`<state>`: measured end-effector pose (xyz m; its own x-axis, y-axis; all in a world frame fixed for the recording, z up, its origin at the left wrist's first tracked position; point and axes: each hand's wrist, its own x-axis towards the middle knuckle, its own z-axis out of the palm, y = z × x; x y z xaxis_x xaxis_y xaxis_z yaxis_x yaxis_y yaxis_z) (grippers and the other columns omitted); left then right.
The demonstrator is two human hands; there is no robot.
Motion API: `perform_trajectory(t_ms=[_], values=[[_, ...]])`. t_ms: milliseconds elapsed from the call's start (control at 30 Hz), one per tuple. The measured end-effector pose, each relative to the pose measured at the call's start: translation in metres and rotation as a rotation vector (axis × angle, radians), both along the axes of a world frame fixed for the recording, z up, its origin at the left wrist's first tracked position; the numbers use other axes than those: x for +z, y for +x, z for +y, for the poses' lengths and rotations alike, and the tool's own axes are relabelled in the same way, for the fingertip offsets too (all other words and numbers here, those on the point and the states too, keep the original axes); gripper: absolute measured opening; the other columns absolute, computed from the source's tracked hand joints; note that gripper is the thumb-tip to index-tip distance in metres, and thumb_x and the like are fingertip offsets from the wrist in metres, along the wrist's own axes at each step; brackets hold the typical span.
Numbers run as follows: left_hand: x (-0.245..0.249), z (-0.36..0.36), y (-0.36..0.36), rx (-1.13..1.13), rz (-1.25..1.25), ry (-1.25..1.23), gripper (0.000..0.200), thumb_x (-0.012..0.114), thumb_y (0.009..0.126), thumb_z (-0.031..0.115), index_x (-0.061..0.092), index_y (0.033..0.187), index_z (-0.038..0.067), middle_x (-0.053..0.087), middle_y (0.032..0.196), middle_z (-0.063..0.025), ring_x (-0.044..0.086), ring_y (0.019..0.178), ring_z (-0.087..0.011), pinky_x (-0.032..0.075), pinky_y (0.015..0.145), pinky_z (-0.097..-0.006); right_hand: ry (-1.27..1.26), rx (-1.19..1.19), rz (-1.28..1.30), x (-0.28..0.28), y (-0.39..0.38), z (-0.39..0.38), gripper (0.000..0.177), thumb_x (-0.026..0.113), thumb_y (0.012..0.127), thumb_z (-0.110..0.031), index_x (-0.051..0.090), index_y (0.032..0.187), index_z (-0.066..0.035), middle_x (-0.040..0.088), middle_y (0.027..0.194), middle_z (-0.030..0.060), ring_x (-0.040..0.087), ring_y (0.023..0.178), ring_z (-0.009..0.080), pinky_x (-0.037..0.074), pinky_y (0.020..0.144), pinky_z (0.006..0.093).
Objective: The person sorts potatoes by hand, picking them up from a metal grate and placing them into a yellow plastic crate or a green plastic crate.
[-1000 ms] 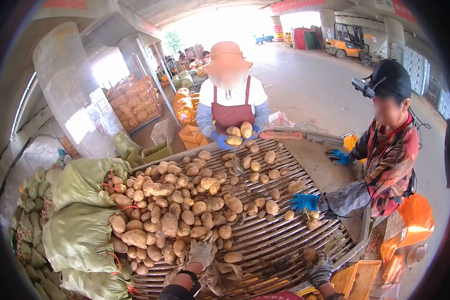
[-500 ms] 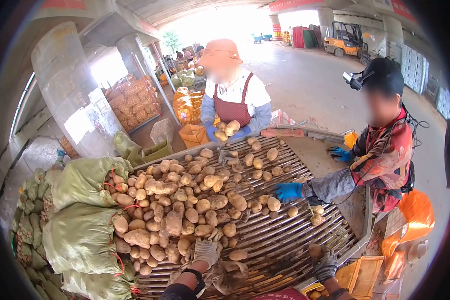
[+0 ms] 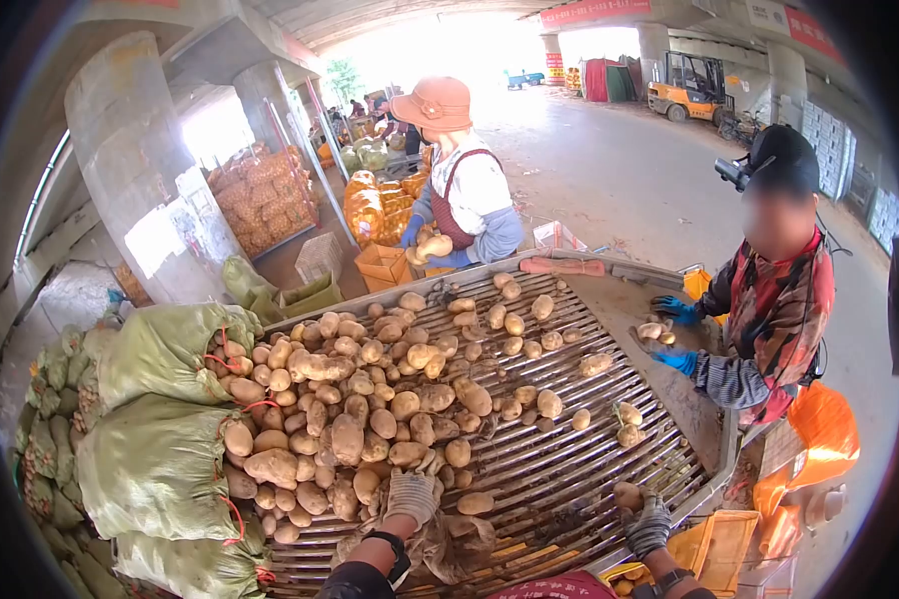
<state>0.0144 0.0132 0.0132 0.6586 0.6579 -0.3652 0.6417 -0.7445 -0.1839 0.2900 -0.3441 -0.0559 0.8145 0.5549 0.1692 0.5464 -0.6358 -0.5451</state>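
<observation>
My left hand (image 3: 410, 498), in a striped knit glove, reaches to the near edge of a pile of potatoes (image 3: 348, 437). Its fingers are stretched out against the potatoes, and no potato shows in its grip. A crumpled brown cloth (image 3: 459, 544) lies on the slats beside that wrist. In a dark-palmed glove, my right hand (image 3: 650, 528) is closed around a potato (image 3: 627, 495) low over the right front of the slatted rack (image 3: 559, 496). A loose potato (image 3: 475, 502) rests on the slats between my hands.
Green sacks (image 3: 150, 454) spill potatoes at the left. Across the rack, a co-worker (image 3: 459, 190) holds potatoes near an orange crate (image 3: 384, 267). Another co-worker (image 3: 774, 290) at the right has blue-gloved hands by potatoes on the rim. A yellow crate (image 3: 719, 549) stands near my right hand.
The far co-worker has turned left toward the crate with potatoes. The right co-worker has drawn a hand back from the slats to potatoes on the rim. My hands barely move.
</observation>
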Motion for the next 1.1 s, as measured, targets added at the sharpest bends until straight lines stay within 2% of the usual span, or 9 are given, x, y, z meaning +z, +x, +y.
perform_trajectory(t_ms=[100,167,400,467,1000,1100], values=[[-0.001,-0.001,-0.002,0.021,-0.002,-0.035,0.046,0.052,0.087,0.035,0.058,0.125,0.01,0.065,0.118,-0.014,0.06,0.112,-0.0287,0.031,0.104,-0.0543,0.022,0.008,0.021,0.004,0.0,0.001,0.056,0.073,0.07,-0.027,0.055,0.117,-0.003,0.06,0.109,0.0205,0.058,0.098,0.0396,0.045,0.089,0.047],[-0.016,-0.003,-0.011,-0.087,-0.313,0.148,0.04,0.042,0.089,0.033,0.065,0.11,0.006,0.069,0.103,-0.0168,0.064,0.098,-0.0328,0.036,0.095,-0.0526,0.021,0.017,-0.027,0.001,0.0,0.0,0.057,0.073,0.069,-0.025,0.055,0.118,-0.003,0.06,0.109,0.0208,0.058,0.098,0.04,0.045,0.089,0.0471],[-0.015,-0.001,-0.009,-0.082,-0.207,0.125,0.042,0.041,0.09,0.033,0.064,0.113,0.006,0.069,0.106,-0.0163,0.064,0.099,-0.0324,0.036,0.096,-0.0526,-0.002,0.019,-0.02,0.009,-0.002,0.001,0.053,0.073,0.071,-0.022,0.056,0.117,-0.002,0.06,0.109,0.0215,0.06,0.099,0.0393,0.049,0.088,0.0444],[-0.022,0.0,-0.011,-0.072,-0.281,0.147,0.042,0.041,0.09,0.032,0.064,0.114,0.005,0.069,0.106,-0.0165,0.064,0.099,-0.0319,0.036,0.096,-0.0522,0.011,0.007,-0.016,0.002,0.001,0.001,0.053,0.073,0.07,-0.024,0.056,0.116,-0.002,0.06,0.108,0.0213,0.059,0.098,0.0395,0.048,0.088,0.0456],[-0.016,-0.001,-0.008,-0.071,-0.218,0.138,0.048,0.043,0.088,0.034,0.059,0.126,0.008,0.069,0.108,-0.0157,0.063,0.102,-0.0314,0.035,0.099,-0.0523,0.023,0.003,-0.011,0.001,0.0,0.0,0.051,0.072,0.071,-0.025,0.057,0.116,-0.004,0.061,0.108,0.0213,0.06,0.097,0.0401,0.048,0.086,0.0463],[-0.017,-0.002,-0.007,-0.056,-0.297,0.166,0.049,0.043,0.088,0.033,0.059,0.126,0.008,0.069,0.109,-0.0155,0.063,0.103,-0.0319,0.034,0.1,-0.0532,0.01,-0.003,-0.024,0.003,-0.001,0.001,0.051,0.072,0.071,-0.024,0.057,0.116,-0.004,0.061,0.107,0.021,0.06,0.096,0.04,0.049,0.086,0.0462]])
